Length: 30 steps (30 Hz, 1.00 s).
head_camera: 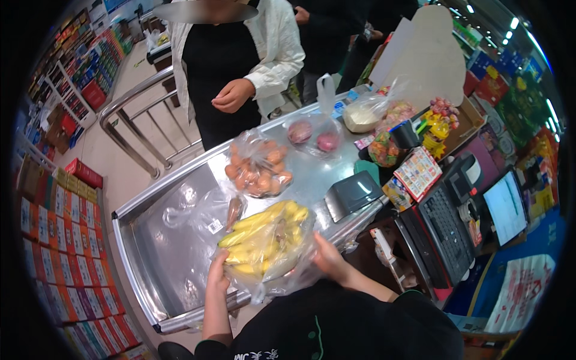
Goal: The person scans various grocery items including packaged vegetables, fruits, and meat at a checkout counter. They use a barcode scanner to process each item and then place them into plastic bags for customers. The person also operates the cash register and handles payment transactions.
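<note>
Between my two hands is a clear plastic bag of yellow bananas (270, 238), low over the near edge of a metal checkout counter (166, 270). My left hand (218, 272) grips the bag's left side, and the fingers of my right hand (330, 258) are on the plastic at its right. Just beyond the bananas lies a clear bag of brown eggs (258, 173). To their left, a thin bag with a printed label (215, 226) holds a brown item (235, 211) that I cannot identify. Farther right, another bag contains two reddish round pieces of produce (300, 131).
A dark scanner-like box (353, 195) sits on the counter's near right edge. Beyond it are a bag with pale contents (361, 118) and a keyboard (443, 238) beside a screen (506, 209). A person (234, 92) stands across the counter by a metal railing (135, 114). Stacked boxes (74, 252) line the left.
</note>
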Available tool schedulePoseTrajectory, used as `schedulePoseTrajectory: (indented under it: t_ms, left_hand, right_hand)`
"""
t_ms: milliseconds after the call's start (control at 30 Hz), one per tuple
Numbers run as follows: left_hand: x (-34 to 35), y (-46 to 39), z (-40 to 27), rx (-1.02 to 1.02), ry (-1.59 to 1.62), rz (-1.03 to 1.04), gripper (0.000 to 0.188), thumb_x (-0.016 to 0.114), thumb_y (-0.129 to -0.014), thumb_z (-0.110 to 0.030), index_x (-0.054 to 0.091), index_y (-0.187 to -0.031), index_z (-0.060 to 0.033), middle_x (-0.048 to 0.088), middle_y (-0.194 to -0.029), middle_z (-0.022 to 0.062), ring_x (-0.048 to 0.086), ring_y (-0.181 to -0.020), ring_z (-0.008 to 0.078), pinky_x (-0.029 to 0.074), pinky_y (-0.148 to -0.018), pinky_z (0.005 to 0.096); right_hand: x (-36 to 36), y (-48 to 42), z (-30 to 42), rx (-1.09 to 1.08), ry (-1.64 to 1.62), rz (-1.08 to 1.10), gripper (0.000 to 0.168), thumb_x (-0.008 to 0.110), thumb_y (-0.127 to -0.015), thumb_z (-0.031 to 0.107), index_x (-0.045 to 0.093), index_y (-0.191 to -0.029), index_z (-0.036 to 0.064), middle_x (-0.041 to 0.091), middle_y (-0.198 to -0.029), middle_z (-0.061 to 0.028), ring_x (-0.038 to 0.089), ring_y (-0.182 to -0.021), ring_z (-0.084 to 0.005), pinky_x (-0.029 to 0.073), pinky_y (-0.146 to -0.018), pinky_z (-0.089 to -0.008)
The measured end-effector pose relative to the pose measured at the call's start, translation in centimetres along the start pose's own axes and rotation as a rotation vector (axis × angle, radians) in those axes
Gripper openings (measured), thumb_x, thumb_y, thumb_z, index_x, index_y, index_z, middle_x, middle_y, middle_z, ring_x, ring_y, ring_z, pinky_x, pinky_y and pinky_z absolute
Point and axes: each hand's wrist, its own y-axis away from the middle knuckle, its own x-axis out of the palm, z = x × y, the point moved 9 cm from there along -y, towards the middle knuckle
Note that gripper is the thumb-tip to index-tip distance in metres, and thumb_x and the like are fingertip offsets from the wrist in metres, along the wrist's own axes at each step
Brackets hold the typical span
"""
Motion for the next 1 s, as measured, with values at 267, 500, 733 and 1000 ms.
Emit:
schedulePoseTrajectory:
  t_ms: [267, 500, 733, 1000]
  left_hand:
    - [2.6, 4.0, -3.2, 0.352, 0.07, -0.006, 0.059, 0.057, -0.089, -0.024, 0.036, -0.139, 0.0, 0.041, -0.139, 0.0119, 0.038, -0.129, 0.0251, 0.029, -0.108, 0.0391]
    - [2.5, 7.6, -3.3, 0.513, -0.222, 0.175, 0.061, 0.063, -0.084, -0.034, 0.049, -0.131, 0.0029, 0.013, -0.155, 0.0126, 0.014, -0.142, 0.0254, 0.014, -0.114, 0.0407]
    - [2.3, 6.2, -4.1, 0.401, -0.351, 0.272, 0.078, 0.066, -0.078, -0.043, 0.043, -0.135, 0.0035, 0.017, -0.154, 0.013, 0.013, -0.143, 0.025, 0.011, -0.114, 0.0392]
    - [3.9, 7.6, -3.5, 0.383, -0.196, 0.259, 0.066, 0.06, -0.081, -0.012, 0.035, -0.141, -0.0011, 0.027, -0.15, 0.014, 0.029, -0.136, 0.0247, 0.026, -0.11, 0.0379]
  right_hand:
    - [5.2, -3.4, 6.7, 0.084, 0.116, -0.185, 0.026, 0.049, -0.094, 0.02, 0.053, -0.114, 0.002, 0.06, -0.11, -0.0078, 0.057, -0.101, -0.0203, 0.046, -0.088, -0.0375]
    - [9.5, -1.0, 8.7, -0.301, 0.535, -0.112, 0.047, 0.054, -0.092, 0.008, 0.041, -0.135, -0.005, 0.05, -0.132, -0.0109, 0.047, -0.121, -0.0178, 0.037, -0.1, -0.0282]
    - [10.6, -1.6, 11.2, -0.591, 1.125, -0.014, 0.047, 0.053, -0.091, 0.005, 0.043, -0.136, 0.0, 0.049, -0.135, -0.0133, 0.05, -0.119, -0.0182, 0.039, -0.1, -0.0288]
    - [11.8, -2.3, 10.4, -0.855, 1.171, -0.093, 0.065, 0.066, -0.08, 0.004, 0.038, -0.139, 0.001, 0.043, -0.139, -0.0161, 0.049, -0.122, -0.0268, 0.038, -0.101, -0.0332]
